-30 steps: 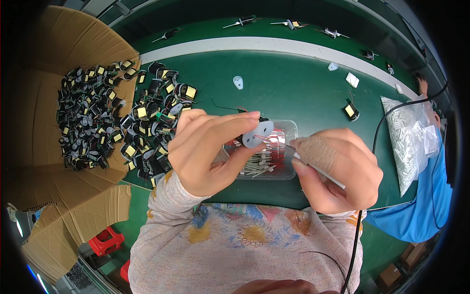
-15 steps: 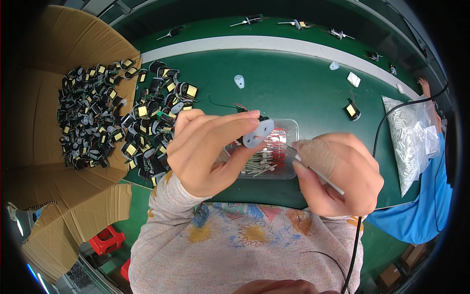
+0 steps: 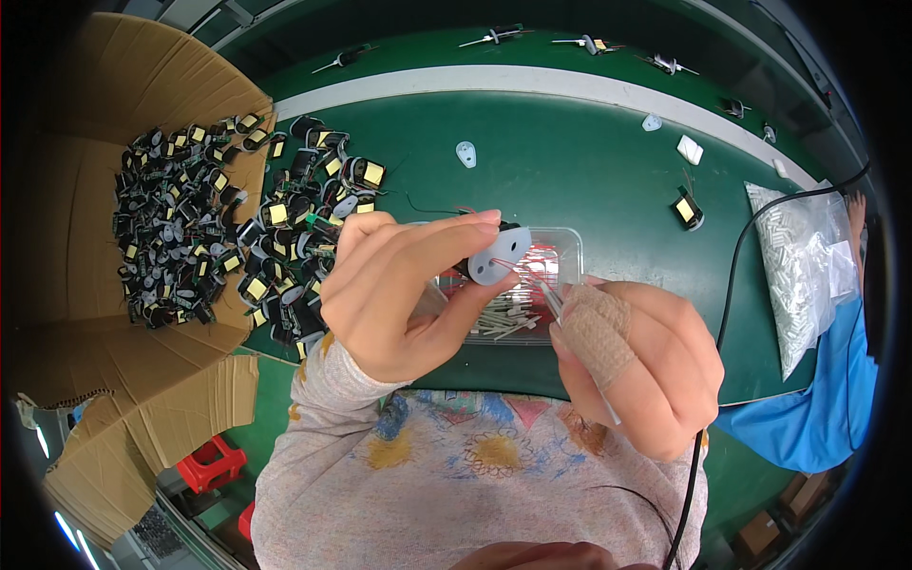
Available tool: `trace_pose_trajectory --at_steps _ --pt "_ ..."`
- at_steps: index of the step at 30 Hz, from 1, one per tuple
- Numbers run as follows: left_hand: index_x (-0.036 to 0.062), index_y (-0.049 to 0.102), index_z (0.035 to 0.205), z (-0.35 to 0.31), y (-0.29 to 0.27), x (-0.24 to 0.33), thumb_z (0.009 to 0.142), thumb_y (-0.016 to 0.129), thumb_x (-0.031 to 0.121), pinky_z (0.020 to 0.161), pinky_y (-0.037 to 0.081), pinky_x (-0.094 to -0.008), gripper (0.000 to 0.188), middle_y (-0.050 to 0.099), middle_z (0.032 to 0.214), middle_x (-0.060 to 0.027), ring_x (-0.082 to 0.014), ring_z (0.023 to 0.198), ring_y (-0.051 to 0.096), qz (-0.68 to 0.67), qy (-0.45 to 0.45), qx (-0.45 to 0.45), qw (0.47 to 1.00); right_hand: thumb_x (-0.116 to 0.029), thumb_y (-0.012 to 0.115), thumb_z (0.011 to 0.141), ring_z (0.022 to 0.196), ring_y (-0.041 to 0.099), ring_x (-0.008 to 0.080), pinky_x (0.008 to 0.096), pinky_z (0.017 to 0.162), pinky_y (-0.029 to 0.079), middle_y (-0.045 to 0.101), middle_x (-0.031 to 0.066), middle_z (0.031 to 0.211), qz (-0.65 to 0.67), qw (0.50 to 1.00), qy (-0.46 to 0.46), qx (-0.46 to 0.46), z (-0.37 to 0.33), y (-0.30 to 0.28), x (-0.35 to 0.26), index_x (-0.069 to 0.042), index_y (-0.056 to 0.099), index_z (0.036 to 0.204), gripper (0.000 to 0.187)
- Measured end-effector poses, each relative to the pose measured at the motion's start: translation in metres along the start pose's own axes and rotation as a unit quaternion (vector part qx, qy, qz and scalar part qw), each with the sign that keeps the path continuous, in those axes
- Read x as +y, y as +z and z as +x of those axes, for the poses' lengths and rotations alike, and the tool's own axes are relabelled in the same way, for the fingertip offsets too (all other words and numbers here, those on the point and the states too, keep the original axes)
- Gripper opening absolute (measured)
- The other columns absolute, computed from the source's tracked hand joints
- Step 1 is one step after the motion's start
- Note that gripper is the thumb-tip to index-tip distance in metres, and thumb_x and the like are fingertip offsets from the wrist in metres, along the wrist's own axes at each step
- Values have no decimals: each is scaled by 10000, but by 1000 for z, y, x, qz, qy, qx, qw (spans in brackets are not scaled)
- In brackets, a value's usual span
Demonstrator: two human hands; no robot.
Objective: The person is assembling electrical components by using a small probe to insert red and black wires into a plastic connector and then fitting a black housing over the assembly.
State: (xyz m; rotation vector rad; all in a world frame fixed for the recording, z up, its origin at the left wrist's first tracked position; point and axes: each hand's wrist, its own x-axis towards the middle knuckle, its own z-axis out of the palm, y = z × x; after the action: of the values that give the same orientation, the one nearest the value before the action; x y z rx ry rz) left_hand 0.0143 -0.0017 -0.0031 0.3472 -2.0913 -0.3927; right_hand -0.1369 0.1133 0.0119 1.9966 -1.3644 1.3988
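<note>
Between the thumb and fingers of my left hand [image 3: 394, 290] is a small black part with a grey oval end plate [image 3: 501, 258], its holed face turned to the right. A thin red wire [image 3: 518, 273] comes out of one hole in the plate. My right hand [image 3: 655, 366], with brown tape round a finger, is closed on slim metal tweezers [image 3: 552, 302]. Their tips are at the wire's free end; whether they pinch it is too small to tell. Beneath both hands stands a clear plastic box [image 3: 568, 249] of red wires and white sleeves, partly hidden by my left hand.
A large cardboard box [image 3: 71, 209] of black parts stands at the left, with more parts [image 3: 285, 237] heaped beside it. A bag of white tubes [image 3: 793, 275] and a black cable [image 3: 730, 294] are at the right. Several parts sit on the far belt [image 3: 427, 59]. Another person's blue sleeve [image 3: 807, 408] shows at right.
My right hand has turned and come lower, with the tweezers' back end swinging down and left. My left hand keeps its hold on the part. Parts on the far belt have shifted right.
</note>
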Motion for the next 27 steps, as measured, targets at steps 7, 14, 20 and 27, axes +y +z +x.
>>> trace_pose_trajectory --at_steps 7,14,20,27 --pt "36 640 913 -1 1 1 567 795 12 575 340 -232 380 697 875 -90 -112 610 615 -3 -10 -2 1000 53 709 491 615 624 283 312 526 545 639 174 747 -30 1000 4 6 -1 3 -4 75 625 779 301" --pt "56 662 907 -4 -1 3 541 778 49 620 345 -254 384 693 914 -34 -133 722 622 68 7 -3 998 18 721 499 638 624 272 300 560 540 641 158 753 -2 1000 -22 12 -1 11 0 64 642 800 314" --pt "106 689 878 4 -1 3 533 763 129 703 383 -314 354 674 950 21 -193 903 599 74 49 -57 994 -9 675 569 541 567 213 273 526 484 617 98 678 118 992 49 9 3 16 23 2 656 765 198" --pt "7 572 850 -3 7 -6 646 764 19 739 515 -295 280 662 971 -163 -225 923 642 -320 -113 -42 940 41 723 567 538 571 207 269 488 453 635 94 690 193 969 146 -56 8 1 25 -2 659 744 192"
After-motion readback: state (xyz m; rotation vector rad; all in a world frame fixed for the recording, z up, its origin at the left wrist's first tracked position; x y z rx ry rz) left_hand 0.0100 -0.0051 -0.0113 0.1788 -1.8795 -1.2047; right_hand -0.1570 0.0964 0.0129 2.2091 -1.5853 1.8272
